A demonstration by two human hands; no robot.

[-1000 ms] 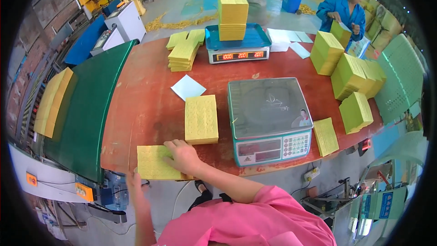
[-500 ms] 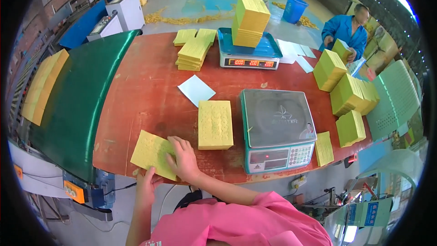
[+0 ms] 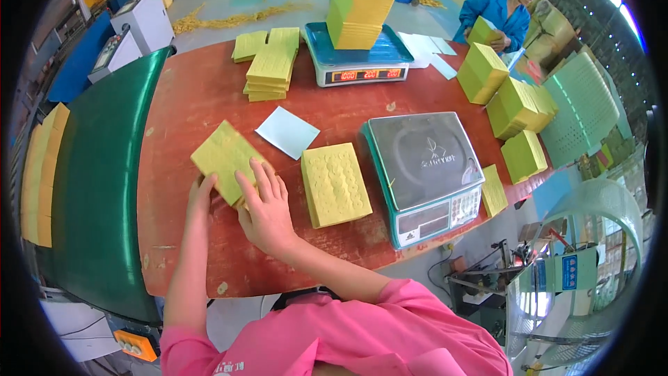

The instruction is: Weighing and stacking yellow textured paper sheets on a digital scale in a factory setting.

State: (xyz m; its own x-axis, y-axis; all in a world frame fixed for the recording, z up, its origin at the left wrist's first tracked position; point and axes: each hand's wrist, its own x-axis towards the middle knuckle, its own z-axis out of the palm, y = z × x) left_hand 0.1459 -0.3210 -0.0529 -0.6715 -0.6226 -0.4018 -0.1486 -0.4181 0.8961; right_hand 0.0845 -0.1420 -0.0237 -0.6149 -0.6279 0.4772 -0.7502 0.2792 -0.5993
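A thin stack of yellow paper [image 3: 229, 159] is between my hands at the left of the red table, turned at a slant. My left hand [image 3: 202, 195] grips its lower left edge, the fingers partly hidden. On its near right side, my right hand [image 3: 266, 205] has its fingers over the top and the thumb at the edge. Just right of that hand stands a thicker block of yellow paper [image 3: 336, 184] with a punched pattern on top. Beyond my hands lies a pale blue sheet [image 3: 287, 132].
A teal scale [image 3: 426, 167] sits to the right. Behind, another scale [image 3: 358, 73] carries a tall yellow paper stack [image 3: 360, 7], beside smaller stacks [image 3: 273, 63]. A green conveyor belt [image 3: 104, 188] borders the table's left. At far right, a person in blue [image 3: 497, 17] holds yellow paper near more stacks [image 3: 522, 108].
Both hands and the thin yellow paper stack have moved away from the table's near edge, and the stack has turned. The whole view has shifted and tilted.
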